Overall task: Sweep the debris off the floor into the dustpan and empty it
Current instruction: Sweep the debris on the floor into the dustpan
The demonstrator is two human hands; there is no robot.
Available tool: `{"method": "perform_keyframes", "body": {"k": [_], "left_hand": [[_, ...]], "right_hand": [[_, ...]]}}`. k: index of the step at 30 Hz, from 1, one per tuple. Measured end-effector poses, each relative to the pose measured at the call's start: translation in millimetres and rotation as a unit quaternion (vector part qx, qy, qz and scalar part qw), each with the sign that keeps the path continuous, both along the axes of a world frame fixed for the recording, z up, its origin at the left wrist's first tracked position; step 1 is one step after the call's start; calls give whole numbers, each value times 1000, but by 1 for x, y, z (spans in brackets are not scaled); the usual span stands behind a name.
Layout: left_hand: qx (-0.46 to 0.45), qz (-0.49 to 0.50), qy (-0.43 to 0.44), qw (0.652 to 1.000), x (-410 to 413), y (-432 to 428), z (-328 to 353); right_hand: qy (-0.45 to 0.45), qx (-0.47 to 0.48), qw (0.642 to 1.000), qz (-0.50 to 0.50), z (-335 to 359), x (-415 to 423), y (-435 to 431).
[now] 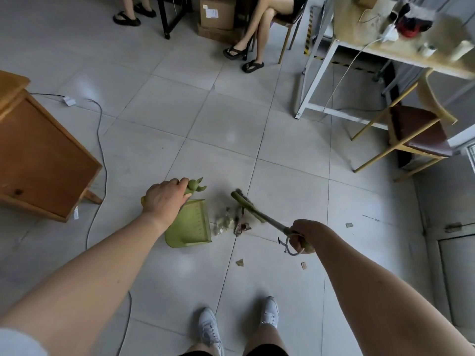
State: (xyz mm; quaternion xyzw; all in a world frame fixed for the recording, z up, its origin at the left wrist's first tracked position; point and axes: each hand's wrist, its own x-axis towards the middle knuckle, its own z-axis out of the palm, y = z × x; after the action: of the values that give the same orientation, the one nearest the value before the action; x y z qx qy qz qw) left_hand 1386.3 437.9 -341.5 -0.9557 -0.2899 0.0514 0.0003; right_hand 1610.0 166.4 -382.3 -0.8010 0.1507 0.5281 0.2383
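- Left hand (164, 199) gripping green dustpan (191, 224) handle, pan on floor (231, 137).
- Right hand (304, 235) closed around broom (253, 209) handle.
- Debris (228, 222) between pan and bristles.

My left hand (164, 199) covers the dustpan's handle (192, 187), and my right hand (304, 236) wraps the end of the brush (253, 208), hiding the grip. The debris pile (230, 222) is too small and blurred to identify. Clutter on the tabletop (401, 56) at upper right is smeared. A seated person (264, 24) is cut off at the top edge.
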Motion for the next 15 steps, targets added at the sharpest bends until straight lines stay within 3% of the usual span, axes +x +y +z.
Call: {"method": "perform_keyframes", "body": {"k": [15], "left_hand": [[6, -8, -3, 1000, 63, -64, 23]], "right_hand": [[-2, -21, 999, -30, 31, 95, -124]]}}
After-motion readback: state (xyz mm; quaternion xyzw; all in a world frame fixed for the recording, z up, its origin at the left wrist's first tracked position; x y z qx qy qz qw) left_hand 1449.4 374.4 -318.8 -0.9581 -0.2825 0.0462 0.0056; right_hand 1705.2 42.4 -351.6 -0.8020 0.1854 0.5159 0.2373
